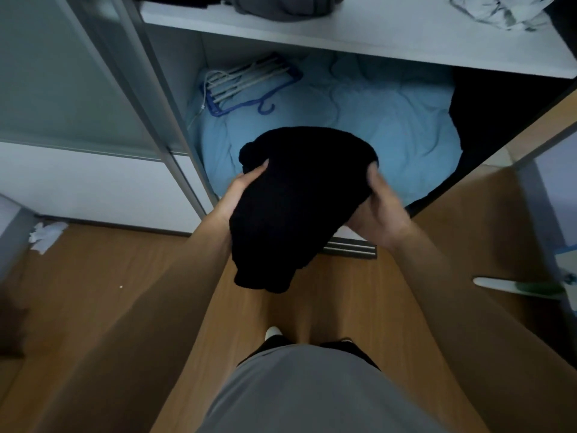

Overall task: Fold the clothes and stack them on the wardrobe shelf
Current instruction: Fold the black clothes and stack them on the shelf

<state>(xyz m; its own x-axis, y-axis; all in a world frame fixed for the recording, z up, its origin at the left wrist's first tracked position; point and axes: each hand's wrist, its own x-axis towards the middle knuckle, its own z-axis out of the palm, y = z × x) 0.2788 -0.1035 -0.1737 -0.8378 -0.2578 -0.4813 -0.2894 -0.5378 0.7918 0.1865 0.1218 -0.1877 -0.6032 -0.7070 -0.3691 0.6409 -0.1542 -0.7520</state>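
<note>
A folded black garment [293, 198] hangs between my two hands in front of the open wardrobe, its lower end drooping toward the floor. My left hand [239, 190] grips its left edge, thumb on top. On the other side my right hand [379, 210] holds the right edge with the fingers curled underneath. Above, the white wardrobe shelf [359, 35] carries a grey garment [281, 4] and a crumpled pale cloth [505, 10].
The wardrobe bottom holds a light blue duvet [374, 120] with a bundle of hangers [246, 84] on it and dark clothes [499, 120] at the right. A sliding door frame [150, 89] stands left. White paper scraps [46, 235] lie on the wooden floor.
</note>
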